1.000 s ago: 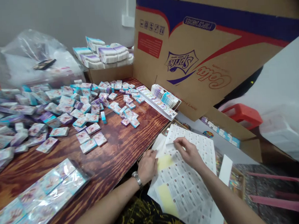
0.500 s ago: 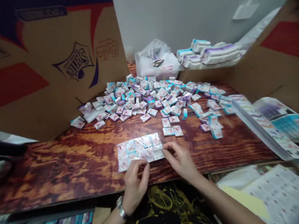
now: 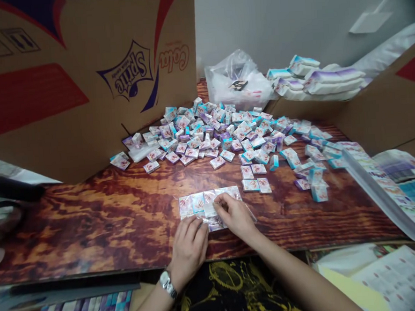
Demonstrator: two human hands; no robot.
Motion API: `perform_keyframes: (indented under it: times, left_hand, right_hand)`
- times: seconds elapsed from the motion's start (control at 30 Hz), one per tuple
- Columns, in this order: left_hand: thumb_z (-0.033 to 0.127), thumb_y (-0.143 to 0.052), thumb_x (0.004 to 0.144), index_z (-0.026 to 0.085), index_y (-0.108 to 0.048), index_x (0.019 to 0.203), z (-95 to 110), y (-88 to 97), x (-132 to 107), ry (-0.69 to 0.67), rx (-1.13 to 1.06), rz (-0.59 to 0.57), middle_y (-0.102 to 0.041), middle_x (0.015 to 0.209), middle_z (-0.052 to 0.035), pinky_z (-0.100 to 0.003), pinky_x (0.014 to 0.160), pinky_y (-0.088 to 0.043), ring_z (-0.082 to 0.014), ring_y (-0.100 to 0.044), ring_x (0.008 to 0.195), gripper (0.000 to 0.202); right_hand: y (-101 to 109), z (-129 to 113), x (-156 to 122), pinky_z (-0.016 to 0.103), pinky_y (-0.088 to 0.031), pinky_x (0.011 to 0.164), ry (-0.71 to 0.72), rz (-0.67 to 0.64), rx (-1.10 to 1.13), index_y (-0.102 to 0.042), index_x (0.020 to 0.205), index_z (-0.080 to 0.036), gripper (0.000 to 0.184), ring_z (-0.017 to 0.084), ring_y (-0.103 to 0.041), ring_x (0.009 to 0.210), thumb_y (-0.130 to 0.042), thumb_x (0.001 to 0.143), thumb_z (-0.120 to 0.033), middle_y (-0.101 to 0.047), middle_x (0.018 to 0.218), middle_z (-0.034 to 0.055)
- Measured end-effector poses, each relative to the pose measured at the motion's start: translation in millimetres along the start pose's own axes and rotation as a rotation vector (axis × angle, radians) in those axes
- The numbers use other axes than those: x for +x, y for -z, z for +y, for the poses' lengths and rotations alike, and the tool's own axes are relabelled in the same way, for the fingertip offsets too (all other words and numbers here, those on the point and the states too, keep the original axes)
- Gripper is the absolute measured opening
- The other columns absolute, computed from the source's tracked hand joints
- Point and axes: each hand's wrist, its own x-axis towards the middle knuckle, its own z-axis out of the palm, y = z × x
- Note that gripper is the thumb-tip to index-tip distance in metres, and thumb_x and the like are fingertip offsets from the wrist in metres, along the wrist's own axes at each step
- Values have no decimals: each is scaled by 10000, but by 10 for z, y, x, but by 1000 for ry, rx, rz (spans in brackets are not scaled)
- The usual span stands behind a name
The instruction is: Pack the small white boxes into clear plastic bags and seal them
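A clear plastic bag lies on the table with small white, blue and purple boxes in two rows inside it. My left hand rests at the bag's near left edge, fingers extended over it and gripping nothing. Finger and thumb of my right hand are pinched together at a pale rectangular piece above the middle of the bag. Whether that piece is loose or part of the bag, I cannot tell. My right hand and wrist hide the bag's right part, and some loose plastic shows beyond them.
Many loose boxes are heaped behind the bag, with a small group nearer. A large carton stands left. Behind are a plastic bag of white items and wrapped packs. Printed sheets lie right.
My right hand has moved from the bag's right end to over its middle, with the pale piece at its fingertips. My left hand's fingers have come closer together on the near edge. The view has shifted left.
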Motion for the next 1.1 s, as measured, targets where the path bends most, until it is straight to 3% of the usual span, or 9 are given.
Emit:
perform_keyframes:
  times: [0.2, 0.5, 0.57, 0.73, 0.8, 0.93, 1.1]
  left_hand:
    - [145, -477, 860, 162, -539, 1157, 19, -57, 89, -22, 22, 6, -613, 1144, -126, -487, 955, -437, -277, -507, 1149, 305]
    - [249, -467, 888, 66, -466, 1261, -38, -199, 172, -137, 139, -74, -525, 1298, -185, -509, 996, -391, -315, -446, 1241, 415]
    - [259, -466, 893, 77, -470, 1263, -51, -215, 160, -136, 150, -93, -516, 1311, -178, -516, 1005, -375, -315, -448, 1240, 412]
    - [272, -456, 901, 89, -477, 1261, -49, -216, 159, -129, 171, -119, -510, 1315, -181, -528, 1010, -360, -320, -435, 1250, 404]
    - [277, -452, 904, 80, -477, 1260, -45, -210, 167, -134, 188, -128, -513, 1311, -185, -530, 1003, -368, -324, -445, 1240, 408]
    - [284, -453, 898, 74, -527, 1203, -46, -207, 170, -118, 211, -153, -508, 1312, -196, -524, 1017, -354, -337, -399, 1273, 378]
    - [363, -412, 913, 109, -429, 1318, -69, -218, 134, -113, 254, -227, -363, 1431, -171, -548, 1056, -271, -336, -259, 1349, 477]
  right_hand:
    - [-32, 11, 9, 230, -401, 584, 1, 15, -71, -578, 834, -221, 110, 147, -605, 644, -483, 846, -275, -651, 723, -6]
    - [-108, 59, -4, 251, -432, 628, 41, 31, -190, -567, 856, -224, 80, 171, -628, 704, -493, 864, -253, -660, 751, 5]
    - [-146, 80, -31, 262, -454, 655, 89, 49, -219, -574, 890, -219, 100, 179, -626, 736, -479, 879, -250, -658, 786, 24]
    - [-123, 129, -145, 295, -498, 693, 229, 203, -400, -525, 1210, -181, 317, 194, -621, 790, -442, 912, -252, -626, 1002, 116]
    - [-69, 156, -183, 305, -499, 768, 351, 226, -452, -535, 1224, -178, 325, 196, -613, 856, -434, 917, -214, -620, 1038, 118]
    - [-33, 269, -219, 381, -397, 994, 694, 51, -491, -519, 1264, -170, 354, 224, -510, 1135, -403, 930, -169, -616, 1176, 86]
    - [-76, 451, -246, 561, -221, 1066, 651, -86, -651, -412, 1360, -142, 495, 297, -340, 1303, -440, 923, -373, -467, 1367, 129]
